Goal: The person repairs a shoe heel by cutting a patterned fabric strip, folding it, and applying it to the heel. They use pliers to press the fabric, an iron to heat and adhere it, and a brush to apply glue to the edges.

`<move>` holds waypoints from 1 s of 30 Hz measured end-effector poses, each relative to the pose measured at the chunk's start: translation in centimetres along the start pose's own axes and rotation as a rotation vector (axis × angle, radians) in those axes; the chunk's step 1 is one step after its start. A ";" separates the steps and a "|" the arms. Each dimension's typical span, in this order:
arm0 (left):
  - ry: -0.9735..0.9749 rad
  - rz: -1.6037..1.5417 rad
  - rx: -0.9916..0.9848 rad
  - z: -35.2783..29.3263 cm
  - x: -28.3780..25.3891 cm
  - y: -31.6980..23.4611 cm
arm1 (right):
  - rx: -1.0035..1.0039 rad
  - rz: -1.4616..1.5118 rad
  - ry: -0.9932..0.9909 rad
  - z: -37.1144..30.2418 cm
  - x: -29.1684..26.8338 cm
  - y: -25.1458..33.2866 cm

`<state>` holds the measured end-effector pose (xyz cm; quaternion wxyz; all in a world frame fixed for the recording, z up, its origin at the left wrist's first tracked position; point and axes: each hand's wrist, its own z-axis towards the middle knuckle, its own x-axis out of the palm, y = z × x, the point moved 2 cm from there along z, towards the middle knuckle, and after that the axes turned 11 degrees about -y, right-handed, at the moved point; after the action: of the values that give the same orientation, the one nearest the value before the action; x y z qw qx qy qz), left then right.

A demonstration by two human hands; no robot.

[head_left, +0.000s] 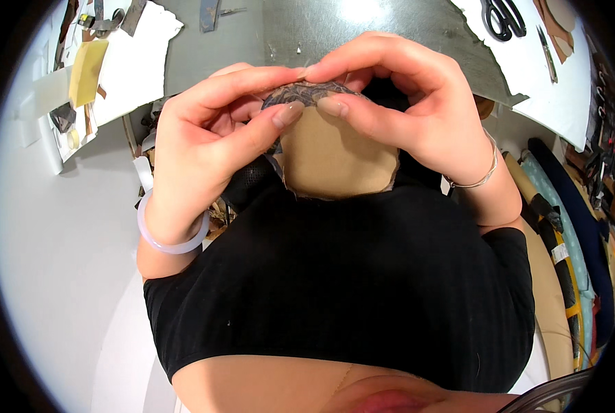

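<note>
At the far left, one yellow block (pixel 89 74) sits on one of two white sheets (pixel 146 58) that lie over the grey tabletop (pixel 245 58), among small dark scraps too jumbled to count. Next comes the left hand (pixel 201 127), with one pale lilac bangle (pixel 173 246) around its wrist; its thumb and forefinger pinch the upper edge of the work, while the other fingers are partly hidden behind. Beyond it on the tabletop lies one blue-grey strip (pixel 209 15), cut off by the upper edge of the view. In the middle, between the two hands and in front of the black shirt (pixel 342 282), is one tan piece (pixel 342 158), its broad face turned up and its lower edge ragged. A dark patterned strip (pixel 300 93) runs along its top, much of it covered by the fingers. The right hand (pixel 421 103) pinches this same strip between thumb and forefinger, its thumb tip just beside the left one; one thin bracelet (pixel 488 168) circles its wrist. Farther right are one pair of black-handled scissors (pixel 504 19), cut off above, one slim metal tool (pixel 547 55), and the second white sheet. Below these stand what seem to be at least four long rolls (pixel 583 227), bent and darkened near the rim.
</note>
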<state>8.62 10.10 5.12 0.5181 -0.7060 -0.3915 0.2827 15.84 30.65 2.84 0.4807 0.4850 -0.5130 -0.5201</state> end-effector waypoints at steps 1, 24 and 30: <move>-0.001 -0.033 -0.028 0.0 0.0 0.1 | -0.006 0.008 0.001 -0.1 0.0 -0.1; 0.058 0.309 0.367 -0.1 0.3 -2.3 | -0.424 -0.187 0.097 0.3 -1.6 2.5; 0.059 0.450 0.763 3.7 -0.3 -3.9 | -0.865 -0.541 -0.044 3.7 -2.7 3.6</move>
<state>4.49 12.34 7.76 0.6782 -0.5395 -0.0808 0.4924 12.33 33.58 6.49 0.4747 0.3461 -0.1168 -0.8008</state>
